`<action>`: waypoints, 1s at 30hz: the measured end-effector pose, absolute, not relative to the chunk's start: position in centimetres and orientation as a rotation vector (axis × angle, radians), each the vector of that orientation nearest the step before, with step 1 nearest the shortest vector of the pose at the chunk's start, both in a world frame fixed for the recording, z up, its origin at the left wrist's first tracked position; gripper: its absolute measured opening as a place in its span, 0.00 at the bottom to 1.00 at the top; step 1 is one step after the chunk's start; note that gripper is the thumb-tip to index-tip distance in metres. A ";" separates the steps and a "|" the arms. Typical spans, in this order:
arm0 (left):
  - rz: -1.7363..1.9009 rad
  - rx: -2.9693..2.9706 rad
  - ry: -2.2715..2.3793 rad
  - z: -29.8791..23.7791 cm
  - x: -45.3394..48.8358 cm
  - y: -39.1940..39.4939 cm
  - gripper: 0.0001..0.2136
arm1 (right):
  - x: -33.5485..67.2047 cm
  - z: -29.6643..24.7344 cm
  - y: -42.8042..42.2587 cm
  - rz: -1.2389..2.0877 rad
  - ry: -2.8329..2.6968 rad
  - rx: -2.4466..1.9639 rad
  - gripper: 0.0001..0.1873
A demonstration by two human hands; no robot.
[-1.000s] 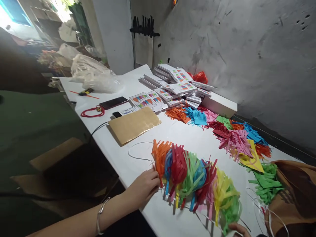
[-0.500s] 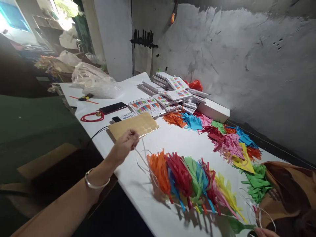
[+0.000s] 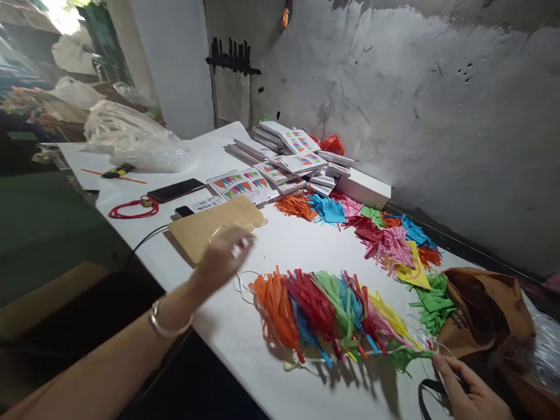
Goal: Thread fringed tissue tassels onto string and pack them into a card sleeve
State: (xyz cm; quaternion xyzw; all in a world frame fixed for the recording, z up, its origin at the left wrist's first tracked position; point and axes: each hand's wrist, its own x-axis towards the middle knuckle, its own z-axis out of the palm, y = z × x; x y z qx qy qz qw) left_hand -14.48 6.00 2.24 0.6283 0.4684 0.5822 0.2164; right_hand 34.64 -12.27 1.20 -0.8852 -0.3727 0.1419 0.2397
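Note:
A garland of orange, red, green, blue and yellow paper fringes (image 3: 332, 315) lies strung on a thin white cord (image 3: 245, 283) across the white table (image 3: 306, 245). My left hand (image 3: 225, 254), blurred by motion, hovers over the table beside the orange end, fingers curled with the white cord running to them. A metal bracelet sits on that wrist. My right hand (image 3: 468, 391) is at the lower right, fingers pinched on the cord at the garland's green end.
Loose coloured fringe pieces (image 3: 389, 239) lie along the wall side. A tan envelope (image 3: 216, 224), a phone (image 3: 175, 189), a red cord (image 3: 131, 207), stacked printed cards (image 3: 297, 157), a white box (image 3: 363, 188), plastic bags (image 3: 131, 137) and a brown bag (image 3: 485, 309) crowd the table.
My left hand rose from the orange end with the cord, then drifted right and blurred. The garland stretched flatter. My right hand came into fuller view at the green end.

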 end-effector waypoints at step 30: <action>0.891 1.388 0.747 8.6 -8.3 8.1 0.16 | 34.1 7.7 -10.4 0.742 -1.327 -1.745 0.22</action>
